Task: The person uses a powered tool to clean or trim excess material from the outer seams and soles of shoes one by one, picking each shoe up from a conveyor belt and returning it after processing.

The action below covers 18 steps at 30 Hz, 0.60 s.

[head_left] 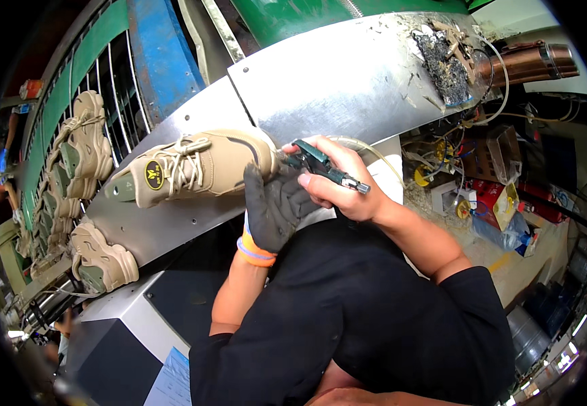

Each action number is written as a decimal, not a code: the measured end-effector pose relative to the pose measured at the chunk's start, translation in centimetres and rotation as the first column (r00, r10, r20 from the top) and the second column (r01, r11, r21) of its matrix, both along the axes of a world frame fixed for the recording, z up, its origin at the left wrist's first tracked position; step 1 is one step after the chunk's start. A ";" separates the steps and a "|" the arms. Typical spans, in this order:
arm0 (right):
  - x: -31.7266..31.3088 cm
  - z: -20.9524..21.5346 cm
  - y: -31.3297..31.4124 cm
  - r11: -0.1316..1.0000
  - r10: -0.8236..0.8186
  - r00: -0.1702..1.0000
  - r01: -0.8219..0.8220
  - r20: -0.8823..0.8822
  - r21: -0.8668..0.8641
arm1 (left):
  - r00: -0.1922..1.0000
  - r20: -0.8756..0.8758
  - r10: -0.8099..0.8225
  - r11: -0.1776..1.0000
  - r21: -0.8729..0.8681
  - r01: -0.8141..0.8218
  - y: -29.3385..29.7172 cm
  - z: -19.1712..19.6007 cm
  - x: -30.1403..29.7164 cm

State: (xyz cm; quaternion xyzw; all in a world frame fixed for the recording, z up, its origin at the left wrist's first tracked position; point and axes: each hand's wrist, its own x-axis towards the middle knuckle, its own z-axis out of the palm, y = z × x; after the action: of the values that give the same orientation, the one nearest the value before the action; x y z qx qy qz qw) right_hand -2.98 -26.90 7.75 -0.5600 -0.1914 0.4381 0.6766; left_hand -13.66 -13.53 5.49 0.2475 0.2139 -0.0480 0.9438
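A beige lace-up shoe (212, 166) with a round black-and-yellow badge on its tongue lies on the metal bench, its toe end to the left. At its heel is my left hand (273, 206) in a dark grey glove, palm showing, fingers spread toward the right. The gloved thumb is up against the shoe's side. Just right of the heel, my bare right hand (347, 179) is closed around a dark green hand tool (317, 159) with a silver metal end. That metal end sticks out past my thumb. Part of the gloved fingers is hidden behind the right hand.
More beige shoes (89, 145) stand along a green-edged wire rack at left, and one shoe (101, 257) sits at the bench's lower corner. Dark scraps (449, 68) pile at the bench's far right end. A pale hose (374, 150) passes behind my right hand. Boxes and cables crowd the right.
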 end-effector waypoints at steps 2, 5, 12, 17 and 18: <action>-0.5 0.2 0.4 0.998 -0.060 0.995 0.061 0.080 -0.011 | 0.997 0.057 0.059 0.998 -0.039 -0.056 0.3 -0.9 0.9; -1.4 -1.4 1.1 0.990 -0.143 0.936 0.136 0.321 0.042 | 0.996 0.072 0.061 0.992 -0.111 -0.053 0.9 -2.4 1.4; -2.7 -3.7 2.3 0.984 -0.175 0.755 0.162 0.632 0.078 | 0.986 0.157 -0.048 0.959 0.284 0.001 2.3 -6.8 2.2; 1.0 -3.1 2.2 0.999 -0.040 0.840 0.042 0.542 0.010 | 0.955 0.239 -0.177 0.766 0.643 -0.019 4.1 -4.2 2.8; 1.9 -2.7 1.6 0.999 -0.007 0.834 0.029 0.551 -0.032 | 0.974 0.183 -0.135 0.872 0.489 0.029 4.2 -3.5 1.8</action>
State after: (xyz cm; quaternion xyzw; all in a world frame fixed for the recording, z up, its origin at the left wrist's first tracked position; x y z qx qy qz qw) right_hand -1.10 -25.27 5.10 -0.6771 -0.3642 0.2557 0.5860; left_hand -11.89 -9.32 1.98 0.4878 0.1069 -0.0069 0.8663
